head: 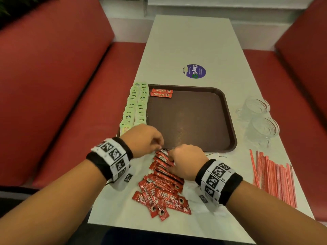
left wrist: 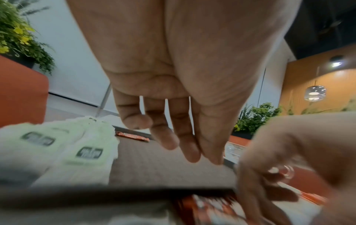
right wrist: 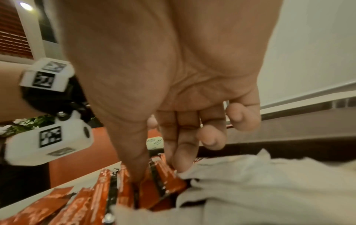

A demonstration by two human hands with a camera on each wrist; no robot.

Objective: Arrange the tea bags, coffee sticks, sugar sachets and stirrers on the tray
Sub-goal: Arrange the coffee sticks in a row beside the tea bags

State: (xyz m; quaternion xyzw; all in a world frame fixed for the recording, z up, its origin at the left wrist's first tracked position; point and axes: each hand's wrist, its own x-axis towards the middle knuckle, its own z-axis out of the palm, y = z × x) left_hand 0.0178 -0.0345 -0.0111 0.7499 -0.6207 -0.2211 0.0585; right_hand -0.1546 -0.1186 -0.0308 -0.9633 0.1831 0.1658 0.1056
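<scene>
A brown tray (head: 191, 117) lies mid-table with two red coffee sticks (head: 161, 93) in its far left corner. Green tea bags (head: 136, 106) run in two overlapping columns along the tray's left side. A loose pile of red coffee sticks (head: 162, 190) lies in front of the tray. My right hand (head: 185, 160) is at the pile's far end, where thumb and fingers pinch a coffee stick (right wrist: 161, 172). My left hand (head: 159, 147) hovers beside it over the tray's near edge, its fingers (left wrist: 190, 149) relaxed and holding nothing. White sachets (right wrist: 260, 182) lie under my right hand.
Red-and-white stirrers (head: 274, 177) lie in a row at the table's right front. Two glass cups (head: 256, 106) stand right of the tray. A purple sticker (head: 194, 71) marks the table beyond it. Red benches (head: 53, 85) flank the table.
</scene>
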